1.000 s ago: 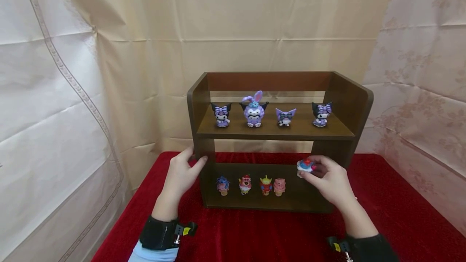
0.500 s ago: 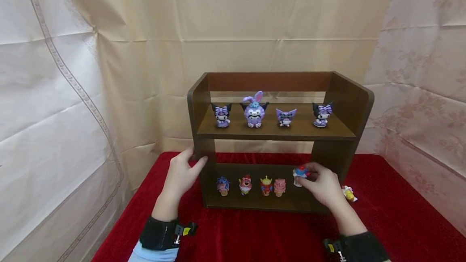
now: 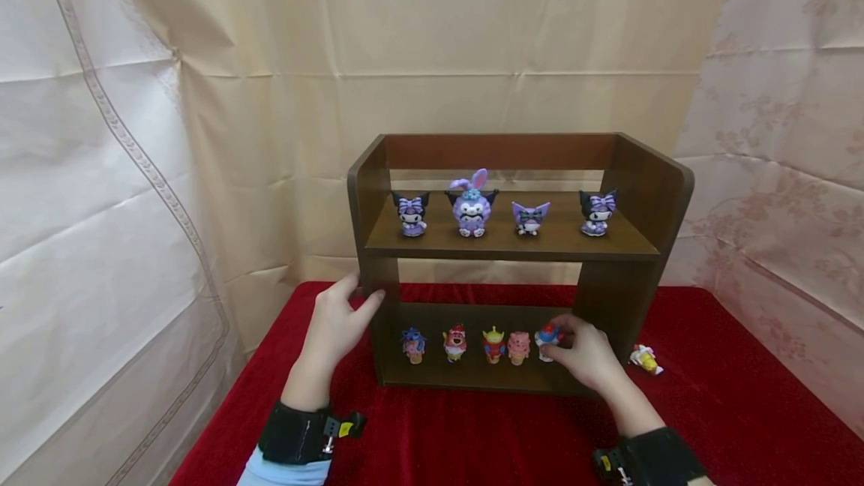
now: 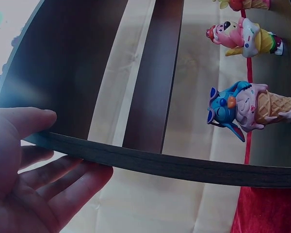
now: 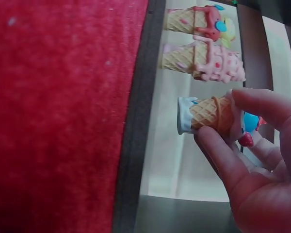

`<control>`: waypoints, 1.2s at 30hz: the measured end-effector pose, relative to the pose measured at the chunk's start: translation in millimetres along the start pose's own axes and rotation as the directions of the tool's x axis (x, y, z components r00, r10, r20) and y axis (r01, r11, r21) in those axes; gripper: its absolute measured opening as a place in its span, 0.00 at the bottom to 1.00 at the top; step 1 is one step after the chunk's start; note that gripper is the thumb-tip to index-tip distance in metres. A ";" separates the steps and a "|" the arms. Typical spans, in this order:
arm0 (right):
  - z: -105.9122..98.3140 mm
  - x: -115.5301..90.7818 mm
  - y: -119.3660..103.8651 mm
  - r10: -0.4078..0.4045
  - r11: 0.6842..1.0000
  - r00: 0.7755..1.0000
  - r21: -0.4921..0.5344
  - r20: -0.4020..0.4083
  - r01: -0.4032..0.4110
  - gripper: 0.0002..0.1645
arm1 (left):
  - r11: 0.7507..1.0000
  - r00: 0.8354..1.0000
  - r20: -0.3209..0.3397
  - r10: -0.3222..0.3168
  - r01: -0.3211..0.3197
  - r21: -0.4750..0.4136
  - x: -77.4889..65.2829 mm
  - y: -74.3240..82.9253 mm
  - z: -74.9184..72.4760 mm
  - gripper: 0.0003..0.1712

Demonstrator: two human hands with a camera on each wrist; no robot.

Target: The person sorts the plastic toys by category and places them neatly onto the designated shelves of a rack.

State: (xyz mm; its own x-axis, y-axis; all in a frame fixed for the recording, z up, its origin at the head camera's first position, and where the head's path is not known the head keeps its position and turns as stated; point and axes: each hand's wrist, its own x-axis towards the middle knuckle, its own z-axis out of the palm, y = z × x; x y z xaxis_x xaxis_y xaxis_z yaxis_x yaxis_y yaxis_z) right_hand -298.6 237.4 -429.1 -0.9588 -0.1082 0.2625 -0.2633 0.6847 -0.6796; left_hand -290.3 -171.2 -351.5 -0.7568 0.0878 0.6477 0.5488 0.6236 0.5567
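My right hand point(image 3: 589, 357) pinches an ice-cream-cone figurine with a blue and red top point(image 3: 545, 337) at the lower level of a dark brown two-tier shelf point(image 3: 513, 254). In the right wrist view, thumb and fingers hold the upright figurine round its waffle cone point(image 5: 208, 114), its white base showing. Beside it stands a pink cone figurine point(image 3: 518, 347), then a green-headed one in red point(image 3: 493, 345), a pink bear one point(image 3: 455, 343) and a blue one point(image 3: 414, 345). My left hand point(image 3: 337, 325) grips the shelf's left side panel, thumb inside and fingers outside.
Several purple and black figurines stand on the upper level, among them a tall rabbit-eared one point(image 3: 471, 208). A small yellow and white figurine point(image 3: 646, 359) lies on the red cloth point(image 3: 472, 433) right of the shelf. Light curtains point(image 3: 459, 36) hang behind.
My right hand has moved down and left with the ice-cream-cone figurine, bringing it beside the pink one. The yellow and white figurine has come into sight. My left hand stays in place.
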 end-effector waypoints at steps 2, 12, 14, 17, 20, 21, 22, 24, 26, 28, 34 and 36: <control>1.7 0.0 1.7 0.006 1.000 1.000 0.016 0.015 -0.006 0.28 | 1.000 1.000 0.000 -0.001 0.001 0.001 -0.1 -0.4 0.2 0.19; 6.2 -0.5 9.7 0.016 1.000 1.000 0.022 0.021 -0.016 0.27 | 1.000 1.000 0.002 -0.004 0.004 -0.001 0.1 0.0 0.3 0.20; 7.0 -0.8 10.7 0.020 0.999 0.999 0.028 0.029 -0.021 0.28 | 1.000 1.000 0.002 -0.003 0.003 -0.001 0.0 0.1 0.5 0.20; 7.4 -1.2 11.6 0.021 0.999 0.999 0.030 0.038 -0.022 0.27 | 1.000 1.000 0.003 -0.005 0.005 0.005 -0.1 -0.4 1.0 0.20; 6.6 -1.3 11.6 0.022 0.999 0.999 0.024 0.047 -0.023 0.27 | 1.000 1.000 0.003 -0.008 0.008 0.010 0.0 -1.1 1.4 0.20; 6.0 -1.4 11.2 0.024 0.999 0.998 0.022 0.050 -0.025 0.27 | 1.000 1.000 0.003 -0.009 0.009 0.010 0.0 -1.2 1.5 0.20; 5.4 -1.4 10.9 0.025 1.000 0.998 0.018 0.054 -0.026 0.27 | 1.000 1.000 0.002 -0.009 0.009 0.008 0.0 -1.3 1.6 0.20; 3.6 -1.5 9.5 0.025 1.000 0.998 0.016 0.058 -0.026 0.28 | 1.000 1.000 0.001 -0.009 0.009 0.005 0.1 -1.4 1.7 0.20; 1.3 -1.5 7.7 0.021 1.000 0.998 0.019 0.061 -0.022 0.28 | 1.000 1.000 0.001 -0.009 0.009 0.001 0.0 -1.3 1.7 0.21; -1.4 -1.6 5.5 0.012 1.000 0.998 0.012 0.056 -0.013 0.27 | 1.000 1.000 0.002 -0.009 0.009 0.002 0.0 -1.2 1.7 0.21; -10.0 -2.8 -2.1 -0.063 0.997 0.997 -0.035 0.045 0.064 0.22 | 1.000 1.000 0.000 -0.006 0.006 0.016 0.1 -1.5 1.8 0.21; -11.6 -3.3 -3.2 -0.080 0.996 0.996 -0.048 0.040 0.082 0.20 | 1.000 1.000 -0.001 -0.002 0.002 0.011 0.2 -1.8 1.9 0.21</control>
State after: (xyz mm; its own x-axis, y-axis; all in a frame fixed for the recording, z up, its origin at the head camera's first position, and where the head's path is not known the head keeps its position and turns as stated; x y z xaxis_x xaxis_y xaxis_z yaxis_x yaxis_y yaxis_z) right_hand -293.4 243.9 -419.9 -0.9383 -0.1914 0.2882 -0.3354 0.7073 -0.6222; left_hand -292.1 -170.8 -353.3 -0.7578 0.0858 0.6469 0.5430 0.6327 0.5522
